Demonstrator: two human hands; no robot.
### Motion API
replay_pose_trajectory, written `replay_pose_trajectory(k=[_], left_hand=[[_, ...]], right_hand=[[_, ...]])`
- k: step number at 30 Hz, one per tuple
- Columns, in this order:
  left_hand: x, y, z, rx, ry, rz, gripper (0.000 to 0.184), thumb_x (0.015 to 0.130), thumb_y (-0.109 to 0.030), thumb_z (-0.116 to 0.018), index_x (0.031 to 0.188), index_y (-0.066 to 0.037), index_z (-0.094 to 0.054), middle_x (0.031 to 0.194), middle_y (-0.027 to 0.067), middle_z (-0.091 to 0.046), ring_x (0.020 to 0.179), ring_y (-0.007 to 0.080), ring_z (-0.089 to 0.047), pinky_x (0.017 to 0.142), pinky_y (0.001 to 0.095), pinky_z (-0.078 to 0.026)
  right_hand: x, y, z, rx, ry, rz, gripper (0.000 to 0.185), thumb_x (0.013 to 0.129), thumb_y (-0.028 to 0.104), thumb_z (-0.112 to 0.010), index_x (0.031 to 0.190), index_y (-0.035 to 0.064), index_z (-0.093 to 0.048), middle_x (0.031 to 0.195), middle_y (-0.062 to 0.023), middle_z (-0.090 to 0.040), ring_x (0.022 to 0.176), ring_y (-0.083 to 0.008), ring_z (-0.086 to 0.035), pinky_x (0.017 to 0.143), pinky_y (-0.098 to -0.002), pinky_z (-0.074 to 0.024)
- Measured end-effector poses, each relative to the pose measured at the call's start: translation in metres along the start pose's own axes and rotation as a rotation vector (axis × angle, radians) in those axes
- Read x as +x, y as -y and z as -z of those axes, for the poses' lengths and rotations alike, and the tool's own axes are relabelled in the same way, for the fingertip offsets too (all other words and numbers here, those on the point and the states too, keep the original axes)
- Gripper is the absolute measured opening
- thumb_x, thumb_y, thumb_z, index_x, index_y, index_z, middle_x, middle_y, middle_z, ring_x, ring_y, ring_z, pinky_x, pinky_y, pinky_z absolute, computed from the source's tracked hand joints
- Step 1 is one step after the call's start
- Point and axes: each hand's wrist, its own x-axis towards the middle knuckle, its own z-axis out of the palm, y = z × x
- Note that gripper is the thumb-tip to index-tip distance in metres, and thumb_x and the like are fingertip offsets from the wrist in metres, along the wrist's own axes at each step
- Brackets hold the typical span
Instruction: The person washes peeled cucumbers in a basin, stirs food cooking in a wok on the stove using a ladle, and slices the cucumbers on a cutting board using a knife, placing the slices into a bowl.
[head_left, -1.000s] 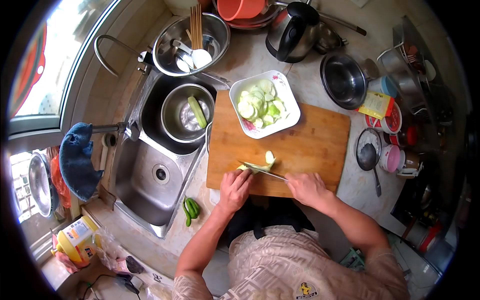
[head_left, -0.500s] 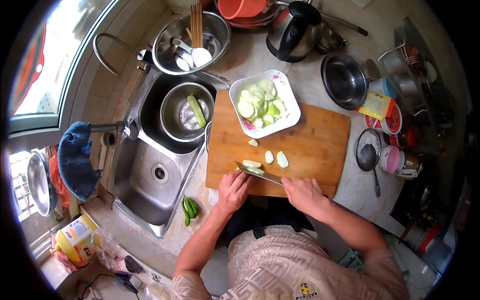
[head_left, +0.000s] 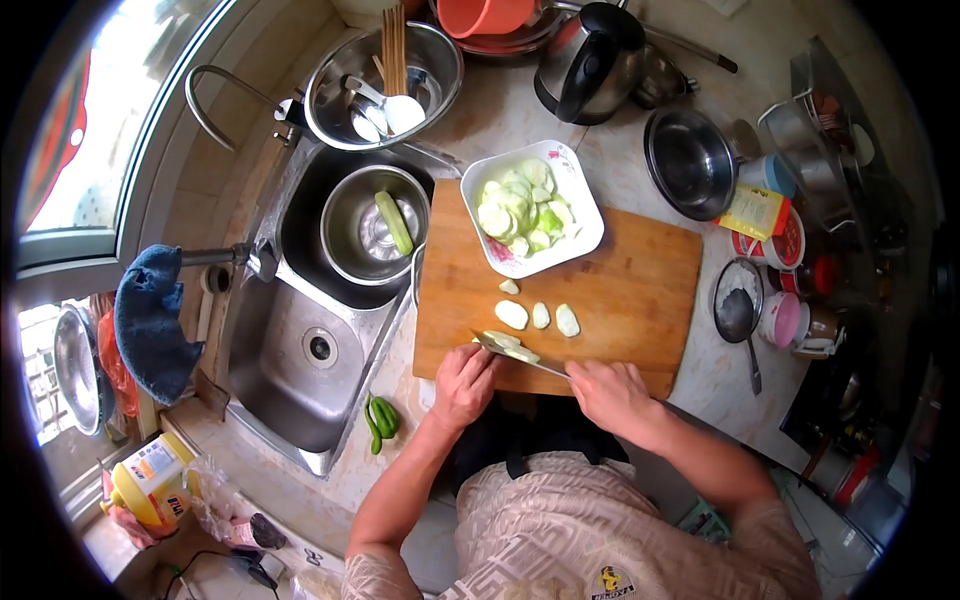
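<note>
One wide head view looks forward and down at the nearby cutting board [head_left: 635, 285].

Beige patterned shirt [head_left: 540, 510] with yellow emblem [head_left: 612, 580]

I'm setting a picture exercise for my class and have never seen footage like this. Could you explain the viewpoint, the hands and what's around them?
There is no machine: these are a person's bare hands, seen from a head-worn camera looking forward and down. The right hand holds a knife. The left hand is curled at the blade's tip, beside cut vegetable; its exact grip is hidden. Four loose pale slices lie on the wooden cutting board, with a white square bowl of slices at its far edge. To the left, a steel bowl in the sink holds a peeled vegetable.
</note>
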Motion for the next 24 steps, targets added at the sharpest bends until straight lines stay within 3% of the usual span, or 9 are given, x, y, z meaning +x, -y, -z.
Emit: replay_pose_trajectory(k=[5,11,18,24], left_hand=[[0.011,-0.004,0.004,0.042,-0.035,0.049,0.035,0.072,0.000,-0.074,0.107,-0.001,-0.072,0.113,0.0118,-0.070,0.101,0.0315,-0.065,0.081,0.0430,-0.054],[0.004,0.015,-0.008,-0.053,-0.052,0.175,0.052,0.067,0.006,-0.076,0.118,-0.003,-0.067,0.121,0.0133,-0.067,0.104,0.0357,-0.064,0.090,0.0457,-0.054],[0.008,0.015,0.016,-0.150,0.191,0.187,0.061,0.066,-0.002,-0.080,0.125,-0.004,-0.063,0.123,0.0121,-0.066,0.106,0.0341,-0.063,0.087,0.0443,-0.054],[0.011,0.008,0.016,-0.021,0.055,0.108,0.046,0.071,-0.004,-0.079,0.116,-0.004,-0.069,0.118,0.0111,-0.069,0.100,0.0308,-0.066,0.080,0.0431,-0.054]], right_hand=[[0.014,-0.009,0.000,0.147,-0.008,-0.033,0.019,0.100,0.024,-0.056,0.094,0.0063,-0.061,0.082,-0.0196,-0.069,0.076,-0.0445,-0.068,0.068,-0.0578,-0.0512],[0.007,-0.017,0.005,0.250,-0.044,-0.109,0.023,0.099,0.025,-0.058,0.092,0.0041,-0.063,0.080,-0.0223,-0.068,0.077,-0.0465,-0.066,0.069,-0.0575,-0.0510],[0.011,-0.013,-0.013,0.268,-0.037,-0.085,0.021,0.099,0.024,-0.058,0.093,0.0044,-0.062,0.081,-0.0215,-0.069,0.077,-0.0460,-0.066,0.068,-0.0573,-0.0506],[-0.002,-0.006,-0.008,0.118,-0.138,-0.042,0.015,0.098,0.022,-0.059,0.097,0.0070,-0.060,0.078,-0.0185,-0.066,0.072,-0.0442,-0.067,0.067,-0.0576,-0.0507]])
